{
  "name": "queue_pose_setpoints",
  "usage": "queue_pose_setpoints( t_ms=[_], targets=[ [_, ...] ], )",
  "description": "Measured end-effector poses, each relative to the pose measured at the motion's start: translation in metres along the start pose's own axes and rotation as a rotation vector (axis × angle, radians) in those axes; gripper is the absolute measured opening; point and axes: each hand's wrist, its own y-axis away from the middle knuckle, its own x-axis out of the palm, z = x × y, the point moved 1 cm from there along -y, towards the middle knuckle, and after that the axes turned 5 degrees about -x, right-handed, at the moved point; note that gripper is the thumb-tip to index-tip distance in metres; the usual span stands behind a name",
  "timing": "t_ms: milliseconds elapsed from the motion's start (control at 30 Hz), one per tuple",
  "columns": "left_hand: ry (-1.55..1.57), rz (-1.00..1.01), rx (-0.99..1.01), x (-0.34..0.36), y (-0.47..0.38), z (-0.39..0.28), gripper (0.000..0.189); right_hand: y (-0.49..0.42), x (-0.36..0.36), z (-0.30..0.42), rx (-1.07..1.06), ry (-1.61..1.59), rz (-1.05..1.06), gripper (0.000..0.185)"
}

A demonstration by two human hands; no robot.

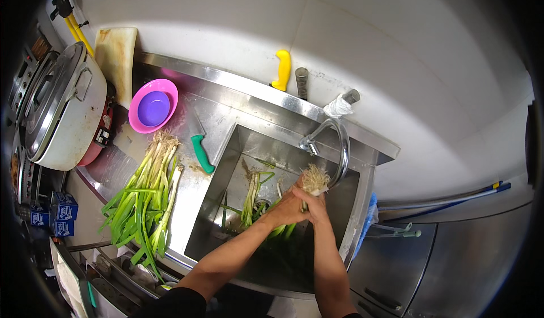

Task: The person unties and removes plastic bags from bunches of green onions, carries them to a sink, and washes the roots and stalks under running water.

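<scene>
A bunch of green onions [315, 177] is gripped in both hands above the sink [214, 186], its pale roots uppermost by the faucet spout [343, 160]. My left hand [285, 207] wraps the stalks from the left. From the right, my right hand [315, 204] closes on the same bunch just below the roots. Green leaf ends hang under my wrists, partly hidden by my arms. More loose green onions [251, 194] lie on the sink floor near the drain. Whether water is running from the spout is hard to tell.
Left of the sink, a heap of green onions [146, 207] lies beside a green-handled knife [202, 154]. Nested pink [172, 112] and purple bowls [154, 109] stand behind, near a cutting board [114, 58] and a large lidded pot [80, 118]. Yellow [282, 69] and dark handles [301, 82] rise behind the sink.
</scene>
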Motion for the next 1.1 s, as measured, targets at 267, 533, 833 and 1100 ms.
queue_pose_setpoints(
  t_ms=[267, 533, 833, 1100],
  targets=[
    [0.240, 0.128, -0.033, -0.008, 0.005, 0.014, 0.097, -0.006, 0.010, -0.006, -0.307, 0.222, -0.135, 0.054],
    [0.424, -0.006, -0.116, -0.047, 0.065, 0.015, 0.111, 0.019, 0.053, -0.001, -0.375, 0.206, -0.135, 0.039],
    [0.420, -0.300, -0.005, -0.104, 0.134, 0.000, 0.095, 0.109, 0.162, 0.140, -0.689, 0.338, 0.044, 0.051],
    [2.117, -0.457, -0.882, -0.092, 0.181, 0.013, 0.091, 0.200, 0.244, 0.302, -0.896, 0.070, 0.346, 0.049]
  ],
)
